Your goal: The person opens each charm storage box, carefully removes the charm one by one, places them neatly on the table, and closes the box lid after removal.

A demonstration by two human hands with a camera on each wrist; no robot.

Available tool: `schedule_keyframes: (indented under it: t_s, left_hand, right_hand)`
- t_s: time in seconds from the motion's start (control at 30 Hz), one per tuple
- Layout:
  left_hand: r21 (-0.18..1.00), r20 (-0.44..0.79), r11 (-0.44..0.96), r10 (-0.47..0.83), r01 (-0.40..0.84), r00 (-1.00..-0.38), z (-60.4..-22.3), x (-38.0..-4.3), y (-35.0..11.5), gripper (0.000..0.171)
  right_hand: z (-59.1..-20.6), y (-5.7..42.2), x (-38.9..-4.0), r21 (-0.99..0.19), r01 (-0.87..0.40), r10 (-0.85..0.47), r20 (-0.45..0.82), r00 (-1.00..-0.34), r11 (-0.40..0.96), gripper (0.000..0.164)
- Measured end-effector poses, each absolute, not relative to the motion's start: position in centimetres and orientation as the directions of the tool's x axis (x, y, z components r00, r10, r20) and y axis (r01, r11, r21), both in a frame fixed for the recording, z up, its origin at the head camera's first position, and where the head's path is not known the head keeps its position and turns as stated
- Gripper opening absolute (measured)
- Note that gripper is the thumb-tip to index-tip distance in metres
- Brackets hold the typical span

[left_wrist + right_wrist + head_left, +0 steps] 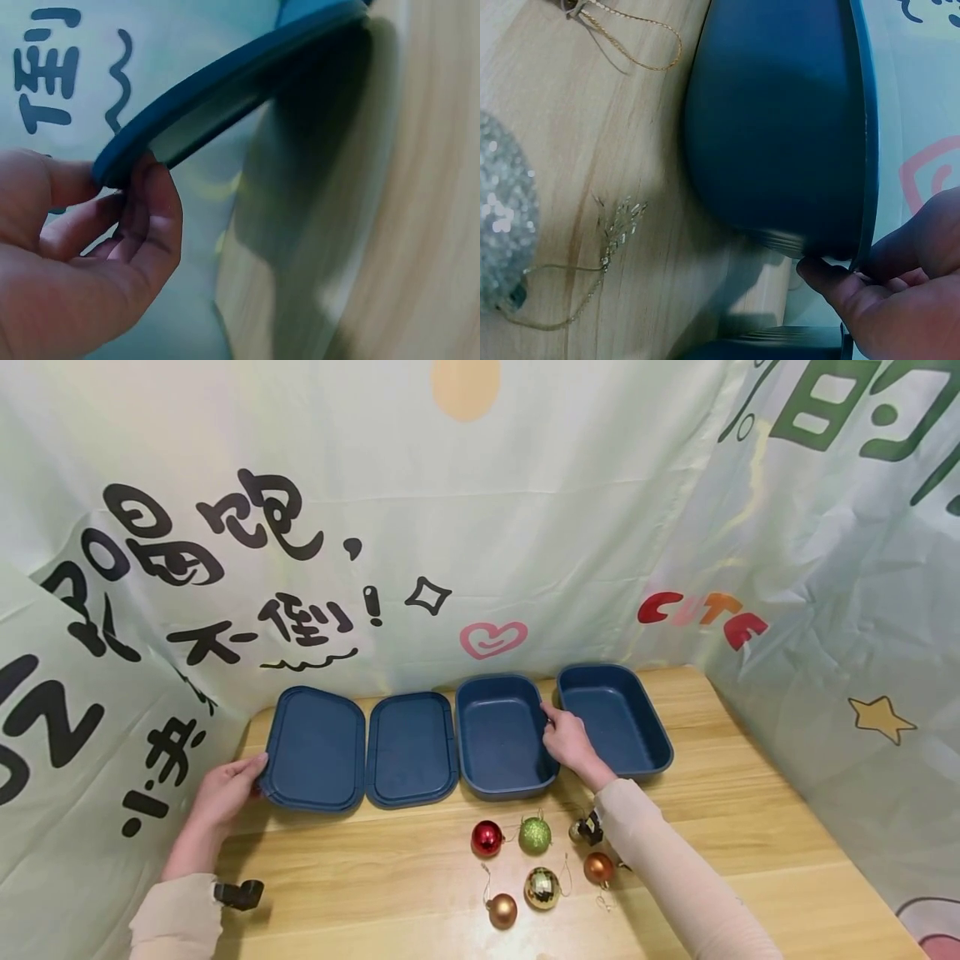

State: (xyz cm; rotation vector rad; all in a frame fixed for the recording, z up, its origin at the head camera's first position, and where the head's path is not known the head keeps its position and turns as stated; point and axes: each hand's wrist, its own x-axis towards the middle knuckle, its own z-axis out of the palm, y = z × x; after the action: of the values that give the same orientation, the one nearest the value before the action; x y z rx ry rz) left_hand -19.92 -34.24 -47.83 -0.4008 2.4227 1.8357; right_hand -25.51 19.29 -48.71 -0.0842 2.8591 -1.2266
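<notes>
My left hand pinches the left edge of a dark blue rectangular lid between thumb and fingers. That edge is raised off the table, as the left wrist view shows the lid tilted above its shadow. A second, smaller-looking blue lid lies right beside it. My right hand pinches the right rim of a deep blue box; in the right wrist view the thumb presses the outside wall near the corner. Another open blue box stands just right of this hand.
In front of the boxes lie several ornament balls with string loops: red, glittery green, shiny gold, copper and bronze. My right forearm partly covers that area. Printed cloth hangs behind the wooden table.
</notes>
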Motion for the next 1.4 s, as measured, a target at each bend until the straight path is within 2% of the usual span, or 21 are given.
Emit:
schedule_keyframes:
  t_s: [0.07, 0.17, 0.3, 0.47, 0.73, 1.1, 1.3, 1.4]
  left_hand:
    - [0.966, -0.226, 0.106, -0.102, -0.236, -0.969, -47.6, -19.9, -34.2, 0.023]
    - [0.973, -0.228, -0.052, -0.006, -0.227, -0.974, -47.3, -19.9, -34.0, 0.030]
    - [0.968, -0.213, -0.118, 0.066, -0.220, -0.975, -46.9, -20.0, -33.7, 0.030]
    - [0.974, -0.166, -0.147, 0.072, -0.175, -0.984, -46.4, -19.9, -33.0, 0.030]
    - [0.985, -0.129, -0.118, 0.006, -0.129, -0.992, -44.9, -19.8, -31.1, 0.025]
    - [0.990, -0.137, 0.025, -0.099, -0.140, -0.986, -43.8, -19.7, -28.8, 0.011]
    - [0.984, -0.103, 0.133, -0.094, -0.115, -0.990, -43.5, -20.0, -27.5, 0.050]
    - [0.983, -0.084, 0.156, -0.079, -0.096, -0.993, -43.2, -20.2, -26.6, 0.060]
  right_hand:
    - [-48.7, 19.3, -25.5, -0.728, -0.038, -0.064, -0.008, -0.998, 0.685, 0.056]
    - [-48.8, 19.3, -25.5, -0.731, -0.036, -0.066, -0.012, -0.998, 0.681, 0.056]
    - [-48.8, 19.3, -25.6, -0.730, -0.038, -0.065, -0.008, -0.998, 0.682, 0.056]
    - [-48.8, 19.4, -25.5, -0.729, -0.048, -0.067, 0.002, -0.998, 0.683, 0.056]
    - [-48.8, 19.5, -25.6, -0.735, -0.040, -0.068, -0.009, -0.998, 0.677, 0.056]
    - [-48.9, 19.4, -25.6, -0.738, -0.046, -0.076, -0.008, -0.997, 0.673, 0.055]
    - [-48.8, 19.5, -25.5, -0.747, -0.053, -0.085, -0.005, -0.996, 0.662, 0.056]
    - [-48.8, 19.6, -25.5, -0.749, -0.051, -0.086, -0.009, -0.996, 0.661, 0.056]
